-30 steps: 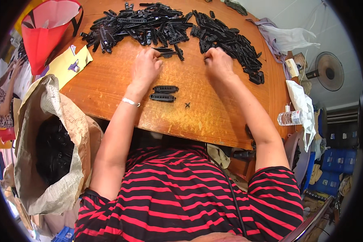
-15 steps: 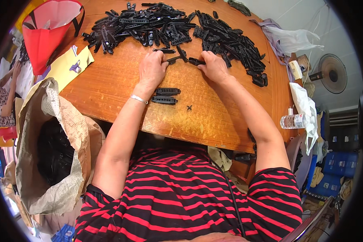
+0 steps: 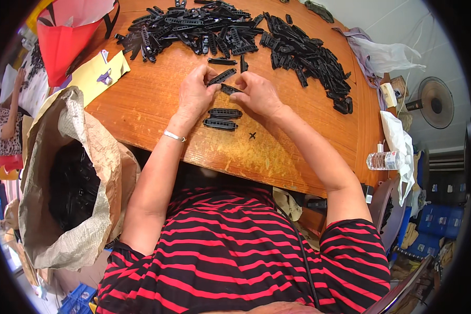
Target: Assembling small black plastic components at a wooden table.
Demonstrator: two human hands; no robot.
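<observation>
Between finger and thumb, my left hand grips a long black slotted plastic piece, tilted up to the right. My right hand pinches a second black plastic part just below it, its far end close to my left fingertips. Whether the two parts touch, I cannot tell. Beyond my hands lie a black strip and an upright-pointing black piece. Nearer me, two slotted black pieces, one above the other, lie side by side. A small dark cross shape is to their right.
Two heaps of black plastic parts, a left one and a right one, cover the table's far side. A paper sack with black contents stands at left, near a red bag. A water bottle is at right.
My right hand has moved left and slightly nearer, bringing its black part up to the piece in my left hand. The left hand's piece now tilts more. The whole view has shifted slightly.
</observation>
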